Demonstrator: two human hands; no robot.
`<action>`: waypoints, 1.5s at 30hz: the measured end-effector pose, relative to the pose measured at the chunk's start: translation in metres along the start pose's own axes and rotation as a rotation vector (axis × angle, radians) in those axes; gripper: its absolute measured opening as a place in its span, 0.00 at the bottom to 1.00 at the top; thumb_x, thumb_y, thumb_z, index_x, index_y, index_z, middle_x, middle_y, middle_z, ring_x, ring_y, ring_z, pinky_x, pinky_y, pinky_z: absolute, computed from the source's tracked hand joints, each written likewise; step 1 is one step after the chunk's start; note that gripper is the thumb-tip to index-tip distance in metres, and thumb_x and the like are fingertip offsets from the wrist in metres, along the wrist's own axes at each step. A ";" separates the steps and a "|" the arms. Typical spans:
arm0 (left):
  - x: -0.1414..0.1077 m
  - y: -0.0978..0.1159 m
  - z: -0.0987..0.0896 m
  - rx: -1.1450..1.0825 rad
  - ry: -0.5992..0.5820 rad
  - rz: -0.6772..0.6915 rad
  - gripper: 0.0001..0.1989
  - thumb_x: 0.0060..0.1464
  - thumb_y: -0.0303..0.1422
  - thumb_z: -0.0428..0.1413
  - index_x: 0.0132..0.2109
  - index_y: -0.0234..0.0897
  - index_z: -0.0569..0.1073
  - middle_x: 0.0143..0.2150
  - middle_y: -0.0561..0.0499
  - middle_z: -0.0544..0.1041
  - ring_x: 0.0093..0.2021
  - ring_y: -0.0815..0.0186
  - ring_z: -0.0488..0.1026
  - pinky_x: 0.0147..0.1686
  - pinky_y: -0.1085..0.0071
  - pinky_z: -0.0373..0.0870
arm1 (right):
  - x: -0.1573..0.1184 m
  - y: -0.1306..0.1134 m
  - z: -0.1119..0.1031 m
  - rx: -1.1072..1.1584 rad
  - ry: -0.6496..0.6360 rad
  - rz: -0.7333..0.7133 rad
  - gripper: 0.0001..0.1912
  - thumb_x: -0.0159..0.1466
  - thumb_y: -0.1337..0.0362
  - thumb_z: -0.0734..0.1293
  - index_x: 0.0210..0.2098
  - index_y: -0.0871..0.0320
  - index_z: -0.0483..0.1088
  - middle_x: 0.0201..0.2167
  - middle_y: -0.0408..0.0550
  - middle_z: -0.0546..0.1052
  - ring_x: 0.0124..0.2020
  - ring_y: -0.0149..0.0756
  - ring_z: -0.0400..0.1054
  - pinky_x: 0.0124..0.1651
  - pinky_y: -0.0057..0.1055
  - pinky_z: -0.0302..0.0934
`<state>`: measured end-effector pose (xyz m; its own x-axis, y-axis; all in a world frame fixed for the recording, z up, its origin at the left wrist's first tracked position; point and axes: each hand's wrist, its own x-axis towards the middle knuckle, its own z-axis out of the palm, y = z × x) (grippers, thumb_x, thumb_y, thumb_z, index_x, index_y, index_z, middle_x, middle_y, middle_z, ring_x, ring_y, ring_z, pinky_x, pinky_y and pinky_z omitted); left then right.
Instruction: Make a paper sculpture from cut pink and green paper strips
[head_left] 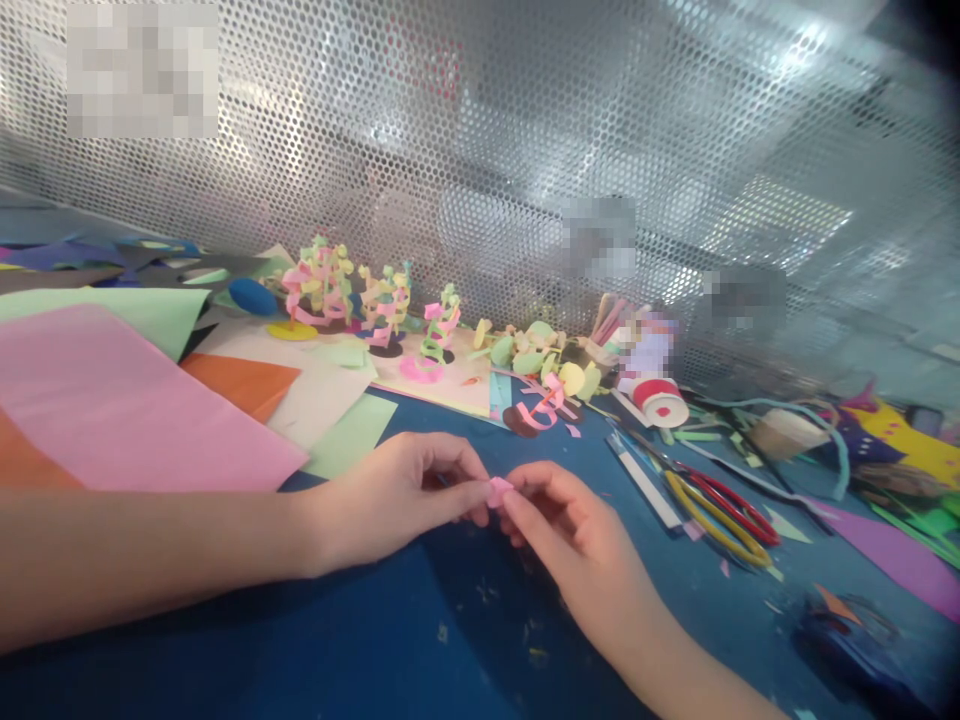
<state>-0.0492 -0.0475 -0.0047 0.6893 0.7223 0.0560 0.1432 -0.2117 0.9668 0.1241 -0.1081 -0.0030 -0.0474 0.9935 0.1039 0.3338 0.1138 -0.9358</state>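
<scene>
Between the fingertips of both hands is a small pink piece of paper [499,491], folded or crumpled; its exact shape is partly covered by the fingers. My left hand [420,485] pinches it from the left, thumb against fingers. From the right, my right hand [566,525] pinches the same piece. Both hands hover over the blue tabletop [360,640]. Just beyond them stands a small curled pink paper figure [551,402] on a dark round base.
Coloured paper sheets [142,400] lie at left. Curled paper figures [322,285] stand along the perforated metal screen [480,150]. On the right are yellow-handled scissors [716,520], red-handled scissors [739,505], a red-and-white spool [660,402] and a dark blue object [862,650], blurred.
</scene>
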 end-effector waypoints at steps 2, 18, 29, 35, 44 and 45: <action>-0.001 0.001 0.000 -0.016 -0.016 0.000 0.11 0.55 0.39 0.53 0.35 0.36 0.72 0.33 0.52 0.77 0.34 0.69 0.72 0.36 0.74 0.68 | 0.000 0.000 -0.001 -0.009 0.018 -0.028 0.06 0.61 0.61 0.64 0.33 0.56 0.68 0.26 0.40 0.72 0.27 0.25 0.68 0.30 0.18 0.64; 0.002 0.002 -0.001 -0.213 0.068 0.038 0.10 0.51 0.36 0.57 0.38 0.36 0.68 0.33 0.53 0.73 0.33 0.71 0.69 0.36 0.73 0.66 | 0.003 0.004 -0.002 0.100 0.088 -0.089 0.05 0.60 0.63 0.65 0.37 0.53 0.68 0.32 0.41 0.76 0.35 0.28 0.73 0.40 0.22 0.68; 0.002 0.001 -0.001 -0.179 0.028 0.024 0.12 0.51 0.38 0.57 0.39 0.36 0.68 0.33 0.53 0.73 0.33 0.70 0.68 0.36 0.72 0.65 | -0.002 0.003 -0.004 -0.125 0.157 -0.160 0.03 0.59 0.63 0.66 0.33 0.55 0.69 0.30 0.43 0.76 0.31 0.31 0.72 0.36 0.25 0.69; 0.002 0.002 -0.001 -0.192 0.027 0.021 0.12 0.51 0.39 0.57 0.38 0.36 0.68 0.32 0.53 0.72 0.32 0.71 0.68 0.35 0.73 0.65 | -0.002 0.002 -0.003 -0.167 0.217 -0.210 0.04 0.59 0.64 0.66 0.34 0.54 0.69 0.31 0.42 0.76 0.31 0.30 0.72 0.36 0.23 0.69; 0.001 0.002 -0.001 -0.191 0.027 0.024 0.12 0.51 0.39 0.58 0.38 0.36 0.68 0.32 0.54 0.72 0.32 0.71 0.68 0.35 0.73 0.65 | -0.004 0.003 -0.004 -0.251 0.216 -0.262 0.03 0.59 0.65 0.66 0.34 0.54 0.72 0.32 0.42 0.77 0.32 0.31 0.72 0.37 0.26 0.69; 0.001 0.003 -0.001 -0.191 0.026 0.022 0.12 0.51 0.39 0.58 0.38 0.36 0.68 0.32 0.54 0.72 0.31 0.71 0.68 0.35 0.73 0.65 | -0.003 0.002 -0.004 -0.252 0.216 -0.259 0.03 0.59 0.65 0.66 0.34 0.54 0.72 0.32 0.42 0.77 0.32 0.31 0.72 0.37 0.25 0.69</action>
<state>-0.0488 -0.0464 -0.0019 0.6719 0.7361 0.0821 -0.0110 -0.1008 0.9948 0.1291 -0.1112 -0.0042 0.0292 0.9077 0.4185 0.5580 0.3326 -0.7602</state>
